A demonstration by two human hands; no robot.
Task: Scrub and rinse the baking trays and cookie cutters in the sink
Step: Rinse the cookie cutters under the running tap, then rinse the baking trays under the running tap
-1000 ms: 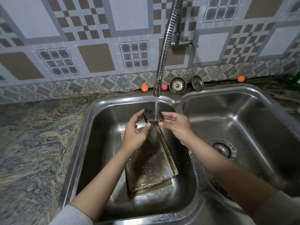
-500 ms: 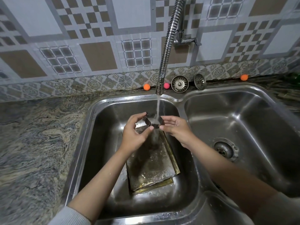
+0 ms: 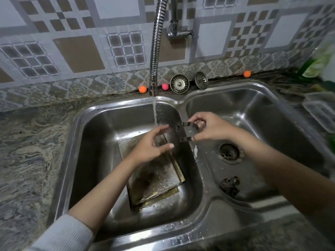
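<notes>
Your right hand (image 3: 208, 128) has carried the cookie cutter (image 3: 187, 130) right, out of the stream, over the sink divider, pinching it. Your left hand (image 3: 152, 144) hangs open, empty, above the baking trays (image 3: 155, 178). Set it gently beside the rinsed cutters (image 3: 230, 186).

- A home kitchen is shown.
- A stainless double-bowl sink (image 3: 183, 101) is set into a marbled stone surface (image 3: 32, 142).
- A patterned tile backsplash (image 3: 76, 53) is seen behind a flexible tap (image 3: 155, 46).
- Two sink strainers (image 3: 179, 83) are propped against the wall.
</notes>
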